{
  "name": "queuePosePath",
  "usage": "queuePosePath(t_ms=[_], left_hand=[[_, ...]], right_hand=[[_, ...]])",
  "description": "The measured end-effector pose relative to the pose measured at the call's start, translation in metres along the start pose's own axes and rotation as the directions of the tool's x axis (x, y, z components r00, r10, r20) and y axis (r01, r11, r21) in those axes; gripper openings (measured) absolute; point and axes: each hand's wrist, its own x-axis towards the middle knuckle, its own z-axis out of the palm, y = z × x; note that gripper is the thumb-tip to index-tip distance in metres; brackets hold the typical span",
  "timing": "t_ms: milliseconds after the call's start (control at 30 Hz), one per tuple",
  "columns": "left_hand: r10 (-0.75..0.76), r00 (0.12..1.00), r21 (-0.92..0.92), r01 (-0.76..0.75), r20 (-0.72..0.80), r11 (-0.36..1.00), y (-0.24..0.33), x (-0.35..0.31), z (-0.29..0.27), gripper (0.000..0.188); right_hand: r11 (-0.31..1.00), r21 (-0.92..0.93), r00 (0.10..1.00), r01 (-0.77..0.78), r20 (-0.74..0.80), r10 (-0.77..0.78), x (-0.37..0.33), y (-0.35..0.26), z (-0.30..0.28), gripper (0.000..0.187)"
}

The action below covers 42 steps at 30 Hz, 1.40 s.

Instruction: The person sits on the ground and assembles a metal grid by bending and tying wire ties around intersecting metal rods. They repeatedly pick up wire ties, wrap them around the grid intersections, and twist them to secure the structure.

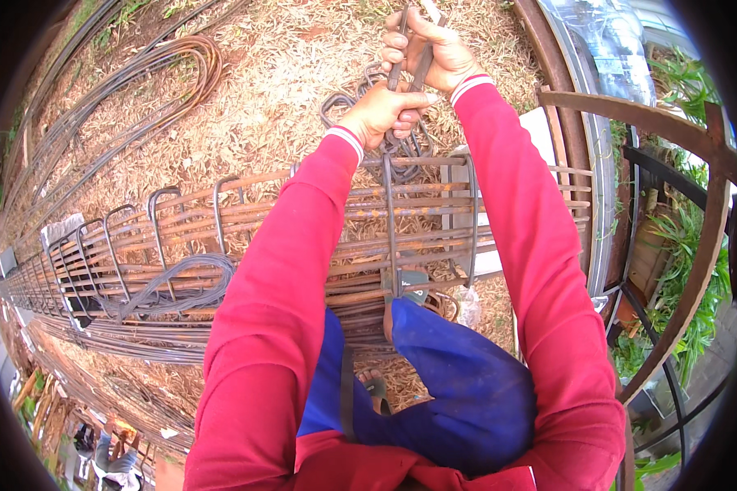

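Both my hands are beyond the rusty rebar cage (434, 192), closed round dark bent steel stirrups (425, 65). My right hand (446, 59) grips them higher up, its fingers wrapped round the bars. Just below it, my left hand (377, 113) is closed round their lower part, thumb pointing right. How many bars each hand holds is hard to make out. More loose stirrups (336, 101) lie in a tangle behind and under my hands. One stirrup (391, 229) stands round the long bars, directly below my left hand.
A coil of thin wire (180, 282) rests on the cage at left. Long bent rods (160, 69) lie on the straw-covered ground. A curved metal frame (696, 327) and plants are at right, below a clear plastic bottle (610, 49). Another person (116, 462) is at far lower left.
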Motion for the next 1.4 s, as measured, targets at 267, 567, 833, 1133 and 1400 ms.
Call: queuePosePath(t_ms=[267, 567, 833, 1133, 1400], left_hand=[[0.492, 0.839, 0.662, -0.235, -0.232, 0.712, -0.010, -0.004, 0.021, 0.047], [0.499, 0.818, 0.653, -0.215, -0.286, 0.726, -0.010, 0.007, 0.023, 0.027], [0.246, 0.964, 0.529, -0.158, -0.100, 0.834, 0.009, -0.003, 0.022, 0.025], [0.150, 0.988, 0.192, -0.138, -0.046, 0.972, 0.014, 0.004, 0.028, 0.017], [0.239, 0.971, 0.227, -0.227, -0.024, 0.947, 0.018, -0.004, 0.006, 0.029]], right_hand=[[0.811, -0.582, 0.746, 0.062, -0.513, -0.425, -0.007, 0.019, 0.033, 0.020], [0.941, -0.318, 0.978, 0.113, -0.134, -0.162, -0.017, -0.002, 0.019, 0.025], [0.577, -0.809, 0.706, 0.113, -0.344, -0.619, -0.035, 0.011, 0.024, 0.024], [0.944, -0.319, 0.997, 0.082, 0.036, -0.074, -0.030, -0.025, 0.002, 0.105], [0.895, -0.417, 0.890, 0.157, -0.333, -0.311, -0.005, 0.004, 0.063, 0.027]])
